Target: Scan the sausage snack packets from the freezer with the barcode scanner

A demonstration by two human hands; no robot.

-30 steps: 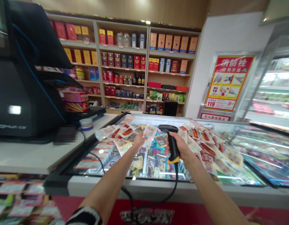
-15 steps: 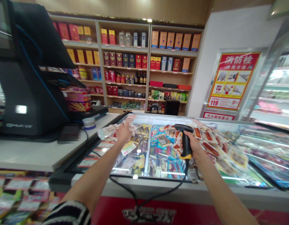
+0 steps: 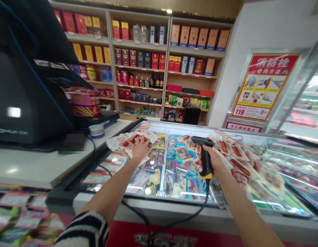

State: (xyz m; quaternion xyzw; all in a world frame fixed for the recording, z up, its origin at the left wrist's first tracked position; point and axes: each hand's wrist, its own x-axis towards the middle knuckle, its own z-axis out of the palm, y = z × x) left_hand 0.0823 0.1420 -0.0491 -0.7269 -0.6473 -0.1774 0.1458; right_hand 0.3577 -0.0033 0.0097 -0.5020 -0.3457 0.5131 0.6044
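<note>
My right hand [image 3: 216,160] is wrapped round the handle of a black and yellow barcode scanner [image 3: 205,158], its head towards the left. A dark cable hangs from the handle. On the left, the spread fingers of my left hand [image 3: 140,149] rest over clear packets of reddish sausages [image 3: 125,140], which lie on the glass top of a chest freezer [image 3: 159,202]. Part of these packets is hidden under the hand. Beside my right hand lies a larger heap of packed sausages [image 3: 240,164].
At the left stands a counter [image 3: 32,171] with a black checkout terminal [image 3: 27,92] and a roll of tape [image 3: 96,131]. Colourful packs [image 3: 181,185] show through the freezer glass. Behind are shelves of boxes and bottles [image 3: 140,61], and a red fire-hydrant poster [image 3: 267,85] hangs on the wall.
My left hand has opened out, its fingers now spread over the packets, with more sausages showing there. The scanner stays in my right hand. The view has shifted slightly.
</note>
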